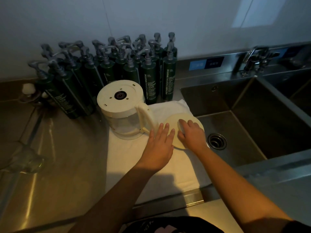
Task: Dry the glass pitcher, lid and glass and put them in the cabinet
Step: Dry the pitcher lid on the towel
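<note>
Gripping the lid (170, 124) by its knob, right hand (190, 134) curls over it on the towel (151, 174). Left hand (159, 145) lies flat, fingers spread, beside the upside-down pitcher (121, 101).

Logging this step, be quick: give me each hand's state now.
Left hand: open, fingers straight, at the edge of the lid.
Right hand: fingers curled on the lid, holding it.

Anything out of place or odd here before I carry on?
Nothing looks spilled or broken. The pitcher stands upside down on the towel, base up. The lid lies at the towel's corner beside the sink, under the right hand. The glass sits off the towel, too blurred to judge.
</note>
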Available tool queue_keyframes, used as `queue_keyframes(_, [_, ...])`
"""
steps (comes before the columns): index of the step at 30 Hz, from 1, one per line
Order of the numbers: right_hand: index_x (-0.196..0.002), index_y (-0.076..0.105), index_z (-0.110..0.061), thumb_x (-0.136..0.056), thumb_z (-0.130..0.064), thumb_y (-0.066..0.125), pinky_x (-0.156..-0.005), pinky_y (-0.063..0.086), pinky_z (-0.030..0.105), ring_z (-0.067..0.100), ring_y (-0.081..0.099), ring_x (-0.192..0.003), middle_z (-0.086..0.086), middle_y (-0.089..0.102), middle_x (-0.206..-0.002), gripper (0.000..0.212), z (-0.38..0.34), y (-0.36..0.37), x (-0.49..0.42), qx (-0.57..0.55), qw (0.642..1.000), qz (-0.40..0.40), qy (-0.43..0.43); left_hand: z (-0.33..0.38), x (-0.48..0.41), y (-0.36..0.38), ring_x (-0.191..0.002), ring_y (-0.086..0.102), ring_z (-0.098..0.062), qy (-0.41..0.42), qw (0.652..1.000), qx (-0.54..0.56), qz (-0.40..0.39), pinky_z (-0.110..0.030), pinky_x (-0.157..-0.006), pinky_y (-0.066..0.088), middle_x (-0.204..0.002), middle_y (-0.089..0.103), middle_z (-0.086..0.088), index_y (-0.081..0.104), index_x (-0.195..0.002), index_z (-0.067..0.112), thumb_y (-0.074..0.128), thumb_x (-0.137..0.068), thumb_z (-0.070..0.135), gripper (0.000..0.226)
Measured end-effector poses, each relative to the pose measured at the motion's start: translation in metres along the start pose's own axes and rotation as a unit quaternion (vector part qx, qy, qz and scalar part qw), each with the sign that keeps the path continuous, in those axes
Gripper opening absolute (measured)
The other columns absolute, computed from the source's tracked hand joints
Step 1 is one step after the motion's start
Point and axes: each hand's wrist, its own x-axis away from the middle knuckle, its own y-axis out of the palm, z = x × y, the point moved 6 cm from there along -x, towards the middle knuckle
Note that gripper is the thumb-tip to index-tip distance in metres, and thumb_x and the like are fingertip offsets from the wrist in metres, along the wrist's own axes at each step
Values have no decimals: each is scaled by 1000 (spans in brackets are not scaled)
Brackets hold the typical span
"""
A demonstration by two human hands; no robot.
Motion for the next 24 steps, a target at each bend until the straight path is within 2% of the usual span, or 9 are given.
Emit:
queue_keyframes(1, [-130,50,-10,-87,-24,55,-66,41,37,37,53,-91,18,57,-107,46,0,2,-4,5,1000,-11,1,-2,-1,1,-145,-2,-27,-7,1000,-3,-10,-45,-115,0,-158,2,-12,12,-150,12,34,-100,26,56])
queue_keyframes(3, [-132,47,-12,-89,-26,51,-68,41,37,37,52,-95,17,55,-110,46,1,6,-11,13,1000,-21,-1,-4,-2,3,-144,-13,-23,-26,999,3,-25,-41,-114,-8,-158,-9,-7,1,-151,16,27,-102,29,57])
queue_keyframes(7, [-116,59,-3,-81,-22,54,-56,44,40,42,56,-76,23,59,-90,40,-2,12,-23,-18,999,-21,-23,-10,-3,10,-144,-13,-19,-33,999,12,-37,-40,-114,-8,-158,-9,-4,2,-151,17,28,-101,31,57])
queue_keyframes(11, [-126,52,-6,-87,-20,55,-65,42,40,41,53,-89,24,56,-103,42,-3,14,-38,-12,999,-23,-22,-12,-7,12,-144,-12,-18,-33,999,9,-40,-39,-114,-9,-158,-7,-4,4,-151,16,26,-101,33,57])
queue_keyframes(14, [-132,46,-9,-91,-23,48,-70,41,38,38,50,-97,21,53,-112,43,-5,16,-49,-3,999,-30,-22,-13,-9,11,-145,-7,-20,-30,999,22,-19,-39,-115,-7,-158,0,-6,9,-150,14,14,-97,40,60])
queue_keyframes(17, [-134,43,-11,-93,-24,44,-72,40,39,37,48,-101,20,51,-116,43,-10,18,-60,6,999,-37,-23,-16,-11,13,-145,1,-21,-29,999,41,-14,-39,-112,-10,-158,7,-8,17,-149,11,19,-97,39,59])
queue_keyframes(20, [-135,40,-13,-95,-26,40,-74,41,38,34,47,-104,17,49,-119,42,-12,22,-66,21,998,-45,-24,-17,-12,12,-138,30,-27,-21,999,34,-7,-49,-109,11,-148,35,-13,41,-139,5,21,-87,38,65])
queue_keyframes(21, [-135,39,-13,-96,-26,38,-74,41,38,33,47,-104,17,48,-119,41,-13,23,-67,24,998,-47,-21,-19,-13,13,-137,32,-26,-24,999,42,-12,-50,-109,14,-148,37,-12,43,-138,6,23,-87,37,64])
queue_keyframes(24, [-135,39,-13,-96,-26,37,-74,42,40,34,47,-103,17,49,-119,41,-13,26,-67,17,999,-43,-5,-20,-12,15,-140,27,-23,-24,998,56,-8,-48,-110,9,-150,32,-9,40,-140,7,24,-88,37,63])
